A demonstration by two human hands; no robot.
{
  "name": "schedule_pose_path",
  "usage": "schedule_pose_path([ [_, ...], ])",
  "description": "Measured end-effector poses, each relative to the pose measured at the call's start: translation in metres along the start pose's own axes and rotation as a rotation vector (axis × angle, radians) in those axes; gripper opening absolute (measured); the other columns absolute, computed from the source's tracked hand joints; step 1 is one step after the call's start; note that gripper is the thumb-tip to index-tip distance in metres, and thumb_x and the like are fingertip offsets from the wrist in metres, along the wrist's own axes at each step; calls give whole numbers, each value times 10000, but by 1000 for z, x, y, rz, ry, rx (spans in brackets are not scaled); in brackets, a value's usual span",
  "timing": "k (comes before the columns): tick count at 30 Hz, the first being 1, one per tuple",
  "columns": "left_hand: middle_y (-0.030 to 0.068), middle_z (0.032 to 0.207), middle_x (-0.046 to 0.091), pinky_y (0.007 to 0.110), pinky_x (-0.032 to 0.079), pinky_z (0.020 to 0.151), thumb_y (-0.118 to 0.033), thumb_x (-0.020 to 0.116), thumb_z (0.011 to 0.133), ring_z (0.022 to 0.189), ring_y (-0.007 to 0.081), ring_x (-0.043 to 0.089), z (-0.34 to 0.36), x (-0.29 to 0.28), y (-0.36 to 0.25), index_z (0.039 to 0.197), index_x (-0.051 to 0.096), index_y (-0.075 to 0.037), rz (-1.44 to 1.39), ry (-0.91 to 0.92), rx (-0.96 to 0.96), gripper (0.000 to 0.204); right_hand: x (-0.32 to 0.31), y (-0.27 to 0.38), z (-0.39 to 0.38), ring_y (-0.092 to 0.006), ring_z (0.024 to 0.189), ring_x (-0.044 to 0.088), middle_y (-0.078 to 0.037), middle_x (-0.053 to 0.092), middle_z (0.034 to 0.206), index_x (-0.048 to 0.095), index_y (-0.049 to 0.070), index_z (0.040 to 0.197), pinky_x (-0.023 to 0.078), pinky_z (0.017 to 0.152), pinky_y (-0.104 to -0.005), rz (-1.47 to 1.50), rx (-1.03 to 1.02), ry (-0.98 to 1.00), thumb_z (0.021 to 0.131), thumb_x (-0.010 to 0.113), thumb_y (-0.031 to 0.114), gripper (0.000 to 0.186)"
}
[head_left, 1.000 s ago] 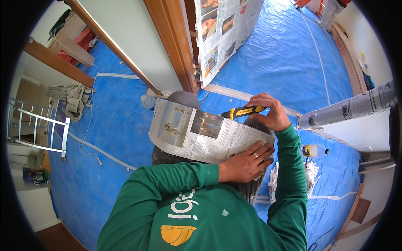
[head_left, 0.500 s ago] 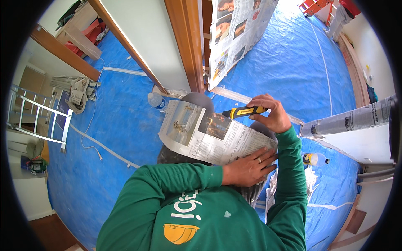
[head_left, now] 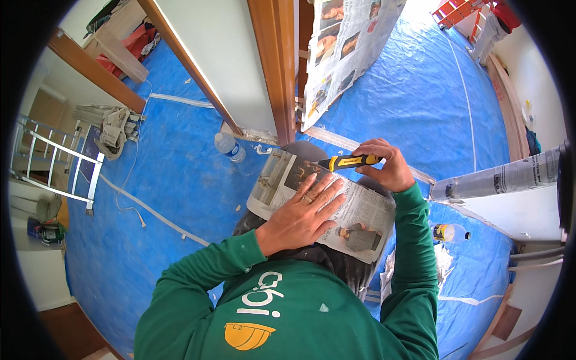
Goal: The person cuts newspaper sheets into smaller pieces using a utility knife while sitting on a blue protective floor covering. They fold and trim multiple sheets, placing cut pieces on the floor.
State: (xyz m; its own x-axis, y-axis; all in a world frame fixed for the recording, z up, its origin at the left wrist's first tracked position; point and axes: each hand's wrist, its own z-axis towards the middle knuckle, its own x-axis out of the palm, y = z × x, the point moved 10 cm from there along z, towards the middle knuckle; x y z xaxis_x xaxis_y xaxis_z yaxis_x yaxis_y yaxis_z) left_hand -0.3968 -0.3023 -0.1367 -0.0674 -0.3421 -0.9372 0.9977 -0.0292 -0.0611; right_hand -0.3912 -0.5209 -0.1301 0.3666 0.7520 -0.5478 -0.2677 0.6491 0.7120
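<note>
"Across our knees [head_left: 305, 150], where does the newspaper [head_left: 369, 207] lie?"

"Beneath our left hand [head_left: 305, 215], its fingers spread wide across the middle. Our right hand [head_left: 389, 168] has its fingers closed round a yellow-and-black cutter [head_left: 354, 161] at the sheet's far edge; whether the tip touches, we can't tell."

"Any writing?"

"We see printed columns on the newspaper, small dark lettering on the cutter and white letters on our green shirt [head_left: 351, 327]."

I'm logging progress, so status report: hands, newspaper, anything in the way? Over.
Right hand gripping yellow-and-black tool. Left hand spread on newspaper. Newspaper lying over knees. Left hand covers part of it.
</note>
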Motion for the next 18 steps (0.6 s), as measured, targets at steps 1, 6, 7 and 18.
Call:
schedule_pose_path([
  [1, 246, 1733, 437, 594, 203, 1381, -429, 569, 1131, 1670, 405, 324, 3, 3, 1, 1576, 584, 7, -3, 5, 2, 623, 1, 0, 2, -274, 1028, 707, -81, 807, 1180, 840, 86, 1215, 576, 940, -402, -2, 2, 6, 759, 958, 56, 472],
  [6, 247, 1729, 442, 593, 237, 1369, -499, 537, 1136, 1655, 424, 345, 14, 18, 4, 1599, 549, 16, 19, 42, -7, 693, 5, 2, 10, -270, 1023, 711, -78, 810, 1162, 842, 87, 1213, 578, 934, -399, -31, 22, 31, 765, 957, 60, 463],
  [7, 250, 1725, 444, 593, 235, 1370, -512, 525, 1138, 1654, 426, 344, 14, 22, 3, 1598, 548, 21, 29, 51, -8, 704, 6, 2, 10, -270, 1022, 712, -77, 810, 1160, 842, 87, 1213, 578, 930, -398, -30, 24, 36, 767, 956, 59, 461],
  [18, 250, 1725, 453, 592, 174, 1388, -579, 494, 1131, 1667, 415, 324, 13, 36, 4, 1596, 561, 13, 62, 66, -24, 756, 7, 7, 21, -256, 1020, 722, -74, 801, 1158, 841, 89, 1195, 587, 915, -394, -55, 28, 61, 773, 953, 43, 438],
])
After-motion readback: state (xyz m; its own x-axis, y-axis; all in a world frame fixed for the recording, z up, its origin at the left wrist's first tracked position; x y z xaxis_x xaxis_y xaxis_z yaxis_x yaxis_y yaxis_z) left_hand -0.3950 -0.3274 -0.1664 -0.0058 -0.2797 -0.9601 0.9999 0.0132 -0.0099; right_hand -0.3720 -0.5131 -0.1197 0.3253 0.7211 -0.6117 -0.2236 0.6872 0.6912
